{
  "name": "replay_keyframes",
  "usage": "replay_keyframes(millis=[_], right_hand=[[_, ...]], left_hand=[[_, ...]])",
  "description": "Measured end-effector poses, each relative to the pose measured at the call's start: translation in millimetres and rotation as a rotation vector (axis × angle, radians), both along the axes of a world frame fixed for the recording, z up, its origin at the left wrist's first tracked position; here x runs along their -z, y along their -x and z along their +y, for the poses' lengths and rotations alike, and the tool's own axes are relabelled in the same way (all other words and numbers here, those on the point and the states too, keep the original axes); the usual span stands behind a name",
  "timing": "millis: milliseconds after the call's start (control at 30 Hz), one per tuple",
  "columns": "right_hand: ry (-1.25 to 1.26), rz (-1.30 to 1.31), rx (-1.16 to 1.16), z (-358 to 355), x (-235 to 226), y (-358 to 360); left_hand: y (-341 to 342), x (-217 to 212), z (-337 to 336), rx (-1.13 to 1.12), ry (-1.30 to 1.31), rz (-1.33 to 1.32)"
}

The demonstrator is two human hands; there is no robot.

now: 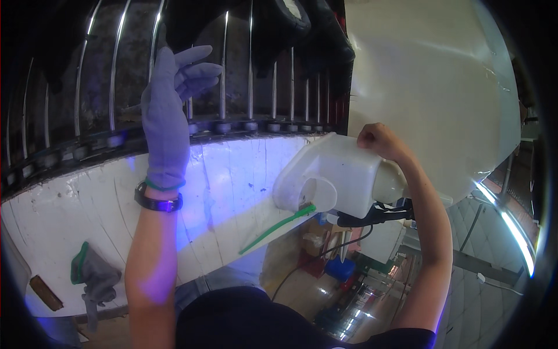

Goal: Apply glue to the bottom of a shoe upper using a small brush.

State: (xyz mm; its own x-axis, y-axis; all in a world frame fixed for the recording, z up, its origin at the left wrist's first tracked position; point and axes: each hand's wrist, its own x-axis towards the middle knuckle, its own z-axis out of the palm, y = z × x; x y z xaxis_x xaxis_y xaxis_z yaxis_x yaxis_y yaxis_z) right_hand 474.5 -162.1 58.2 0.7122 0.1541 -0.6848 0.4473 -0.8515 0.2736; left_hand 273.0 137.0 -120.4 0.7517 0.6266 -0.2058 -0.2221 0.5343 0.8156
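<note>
Inspection finds my left hand [168, 110], in a grey-blue glove, raised at ten o'clock with its fingers [195, 72] spread and released, lying against the dark rack of chrome rods [250, 64]. My right hand [378, 139], bare, sits at two o'clock, fingers clenched on the top rear edge of a white plastic housing [331, 180] near centre. A green tube [279, 224] runs from under the housing toward seven o'clock. A spare grey glove [93, 279] lies on the white counter [226, 174] at eight o'clock.
</note>
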Motion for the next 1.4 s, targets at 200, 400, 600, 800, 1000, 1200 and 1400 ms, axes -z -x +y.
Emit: replay_keyframes(millis=[200,400,600,800,1000,1200,1400], right_hand=[[0.044,0.155,0.054,-1.4,1.5,-16.3],[0.065,0.198,0.000,2.5,5.4,-15.4],[0.010,0.229,0.063,-1.8,-0.7,-20.1],[-0.071,0.310,0.105,-4.9,-1.1,-26.7],[0.053,0.280,0.024,6.4,5.4,-20.9],[0.185,0.223,-0.045,1.3,4.5,-16.9],[0.122,0.228,-0.069,2.4,-3.0,-9.4]], left_hand=[[-0.7,-1.9,-0.8,0.000,0.008,0.003],[0.4,-1.3,0.2,-0.007,0.032,0.000],[0.4,-0.6,-0.5,-0.015,0.028,-0.021],[0.4,-2.4,-0.1,-0.014,0.028,-0.013],[0.8,-2.0,-0.3,-0.011,0.012,-0.003],[0.4,-2.2,-1.1,-0.014,0.017,0.006],[-0.3,-1.7,-0.8,-0.010,0.029,0.006]])
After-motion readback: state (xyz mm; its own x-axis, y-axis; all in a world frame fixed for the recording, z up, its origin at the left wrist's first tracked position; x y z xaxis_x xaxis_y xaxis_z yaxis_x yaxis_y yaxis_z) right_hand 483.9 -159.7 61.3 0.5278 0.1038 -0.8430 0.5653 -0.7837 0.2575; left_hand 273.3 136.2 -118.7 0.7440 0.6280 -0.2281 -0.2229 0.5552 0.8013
